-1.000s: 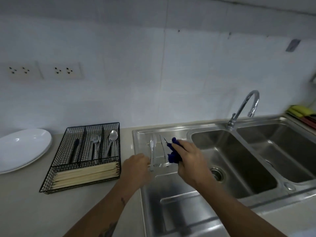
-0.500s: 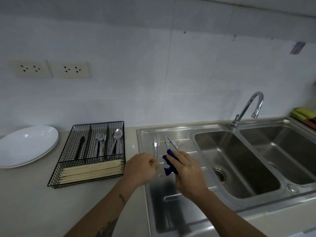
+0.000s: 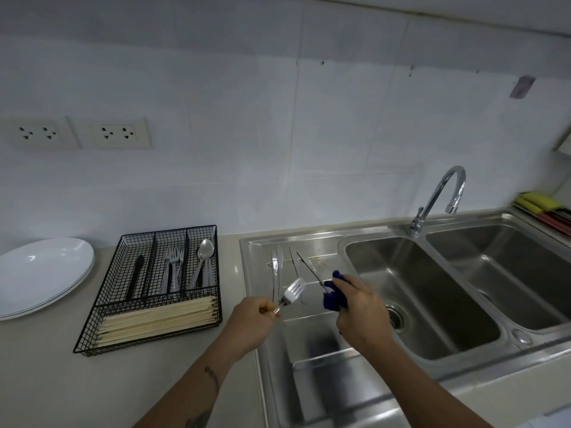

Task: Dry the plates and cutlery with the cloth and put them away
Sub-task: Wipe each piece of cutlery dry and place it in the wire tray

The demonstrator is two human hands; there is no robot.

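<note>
My left hand (image 3: 250,322) grips a steel fork (image 3: 292,293) by its handle, tines up, above the drainboard (image 3: 312,335). To its right my right hand (image 3: 360,310) is closed on a bunched blue cloth (image 3: 333,296), a short gap from the fork. A spoon (image 3: 275,273) and a dark-handled knife (image 3: 309,268) lie on the drainboard behind the hands. A black wire cutlery tray (image 3: 148,344) on the counter holds knives, forks, spoons and chopsticks. White plates (image 3: 40,273) are stacked at the far left.
A double steel sink (image 3: 432,291) with a curved tap (image 3: 438,199) fills the right side. Yellow and red sponges (image 3: 540,205) sit at the far right edge. Wall sockets (image 3: 114,134) are above the counter. The beige counter (image 3: 61,381) runs along the left.
My left hand has lifted a fork off the drainboard and turned its tines upward. My right hand with the cloth has drawn back toward me and slightly right.
</note>
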